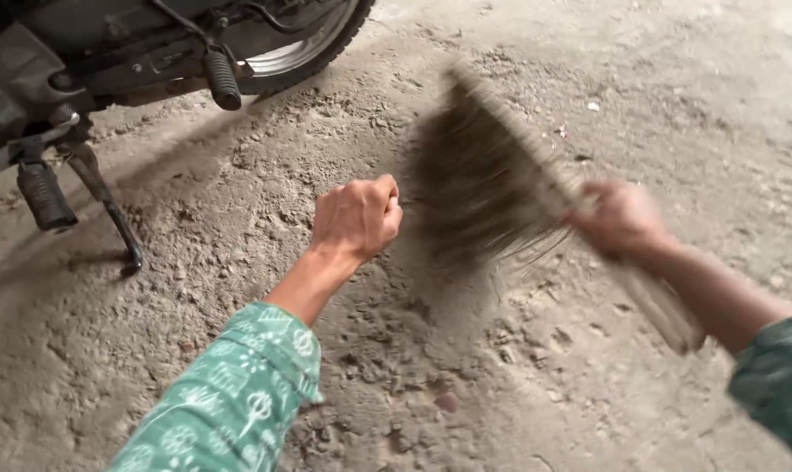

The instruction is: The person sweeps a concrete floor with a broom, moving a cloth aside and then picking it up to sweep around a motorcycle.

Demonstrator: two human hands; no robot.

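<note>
From my feed: right hand (621, 218) is wrapped around the handle of a grass broom (492, 175), gripping it near where the bristles fan out. Broom is motion-blurred, so I can't make out finger detail, but the grasp on it is plain. Handle end sticks out below and behind the hand, toward lower right; bristle fan spreads up and to the left of the hand, over the dirt floor (466, 367). Can't tell if bristle tips touch the ground (too much blur)

Left hand (357, 217) is balled into a fist, holding nothing, hovering above the floor just left of the bristles, close but apart from them. Green patterned sleeves on both arms

Motorcycle (151, 44) sits top left: rear wheel, footpegs, side stand down on the dirt, well apart from the broom. Floor is loose, clumpy, dusty soil
</note>
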